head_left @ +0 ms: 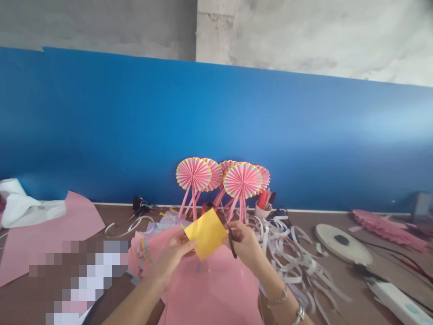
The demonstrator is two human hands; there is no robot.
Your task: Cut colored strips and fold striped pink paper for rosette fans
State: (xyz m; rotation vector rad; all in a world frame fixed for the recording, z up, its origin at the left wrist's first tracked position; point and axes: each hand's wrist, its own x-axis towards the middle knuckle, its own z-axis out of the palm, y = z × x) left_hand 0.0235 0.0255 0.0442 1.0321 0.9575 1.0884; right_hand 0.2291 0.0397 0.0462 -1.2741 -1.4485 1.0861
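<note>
A yellow square of paper point(206, 234) is held up in front of me, turned so a corner points upward. My left hand point(174, 250) pinches its left side between thumb and fingers. On the other side, my right hand point(242, 239) grips a pair of scissors point(231, 241) with a dark handle, blades pointing up and to the left, beside the paper's right corner. Whether the right fingers also touch the paper, I cannot tell. Below both hands lies a large pink sheet point(213, 293). Pleated pink paper point(157, 241) with striped edging lies by my left hand.
Several pink paper fans point(242, 179) stand against the blue partition point(135, 126). Curled white strips point(284, 253) are heaped right of my hand. Beyond them lie a round white disc point(343, 243), a power strip point(399, 300) and cables. A cup point(263, 210) holds tools. More pink paper point(40, 239) lies left.
</note>
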